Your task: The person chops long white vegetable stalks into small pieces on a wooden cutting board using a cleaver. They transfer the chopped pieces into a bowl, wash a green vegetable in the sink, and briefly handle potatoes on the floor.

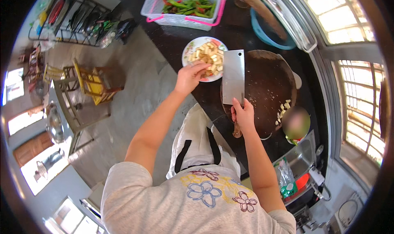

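Observation:
My right hand [243,115] is closed around the wooden handle of a cleaver [234,78]. Its broad metal blade points away from me, between a plate and the left part of a round, dark chopping board [269,80]. Over the flower-patterned plate [190,49], my left hand [191,77] has its fingers stretched toward pale, chopped pieces [211,53] heaped on it. The fingers and thumb look apart, and the fingertips touch or nearly touch the heap. More pale pieces [283,110] lie at the board's right edge, and small crumbs dot its surface.
A white basket [176,20] with pink handles holds green and red peppers [191,6]. Behind the board stand a blue basin [262,34] and a wooden rolling-pin-like stick [260,10]. A sink [305,152] is at the right, below barred windows. Yellow chairs [88,82] stand left.

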The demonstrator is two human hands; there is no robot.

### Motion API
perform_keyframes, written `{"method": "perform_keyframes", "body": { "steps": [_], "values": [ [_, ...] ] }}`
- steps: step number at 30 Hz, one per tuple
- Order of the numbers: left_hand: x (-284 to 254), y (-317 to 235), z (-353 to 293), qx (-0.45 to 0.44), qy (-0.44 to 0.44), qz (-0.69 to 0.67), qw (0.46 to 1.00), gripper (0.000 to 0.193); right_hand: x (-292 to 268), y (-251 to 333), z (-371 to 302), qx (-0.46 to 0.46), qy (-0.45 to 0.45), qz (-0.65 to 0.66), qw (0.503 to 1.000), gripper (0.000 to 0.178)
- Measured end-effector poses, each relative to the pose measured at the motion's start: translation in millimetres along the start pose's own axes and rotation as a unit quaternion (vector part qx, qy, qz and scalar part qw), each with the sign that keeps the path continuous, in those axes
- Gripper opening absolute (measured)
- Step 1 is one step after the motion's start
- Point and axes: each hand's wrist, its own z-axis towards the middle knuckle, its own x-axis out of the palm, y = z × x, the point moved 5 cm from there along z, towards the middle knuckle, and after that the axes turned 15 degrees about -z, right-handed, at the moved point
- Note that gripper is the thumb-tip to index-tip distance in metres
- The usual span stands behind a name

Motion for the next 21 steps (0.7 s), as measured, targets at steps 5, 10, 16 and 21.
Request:
{"method": "perform_keyframes", "body": {
  "steps": [5,10,16,21],
  "values": [
    [13,-13,3,0.004,-0.002,0.046,0.999,0.037,-43,-25,-23,-0.069,-0.138,-0.137,0.979,0.024],
    [90,-72,8,0.057,0.050,0.010,0.997,0.030,-89,-30,-68,-0.176,-0.352,-0.408,0.824,0.041],
    [236,-161,-8,0.061,0.199,-0.126,0.970,0.019,-111,-95,-76,-0.096,-0.377,-0.521,0.760,0.055],
    [383,-184,-58,0.192,0.360,-0.074,0.910,0.012,-108,-119,-94,-0.137,-0.381,-0.493,0.770,0.024]
  ]
}}
